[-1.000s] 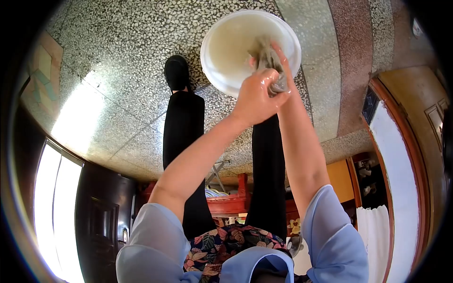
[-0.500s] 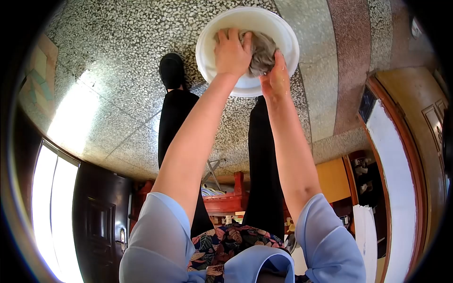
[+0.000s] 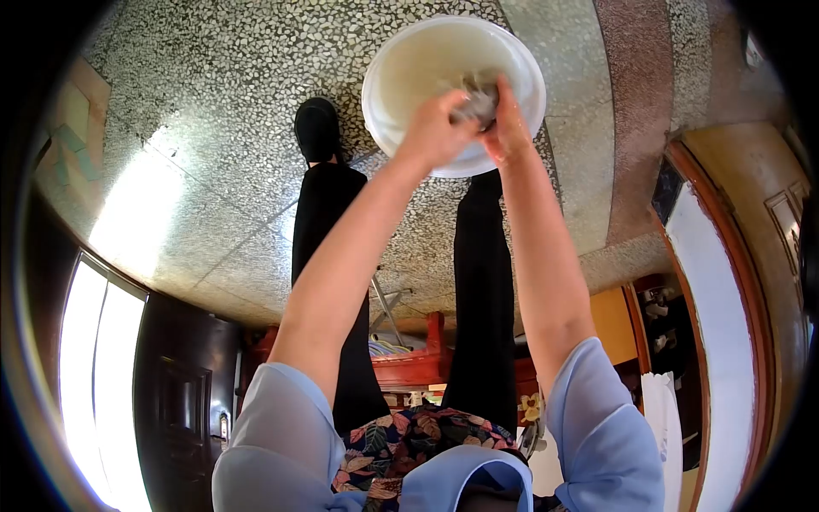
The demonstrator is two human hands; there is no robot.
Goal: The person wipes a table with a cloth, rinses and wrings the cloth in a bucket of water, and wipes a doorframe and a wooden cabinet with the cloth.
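Grey cloth (image 3: 478, 102) now bunched between the hands instead of spread wide, left hand (image 3: 439, 130) drawn closer to right hand (image 3: 508, 128)

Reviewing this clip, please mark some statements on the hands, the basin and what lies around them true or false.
1. Both the left hand and the right hand are on the grey cloth. True.
2. The white basin stands on a wooden table. False: it stands on the speckled floor.
3. The basin holds cloudy water. True.
4. The black shoe in view is to the right of the basin. False: it is to the left.
5. The light blue sleeves reach down to the wrists. False: the forearms are bare.
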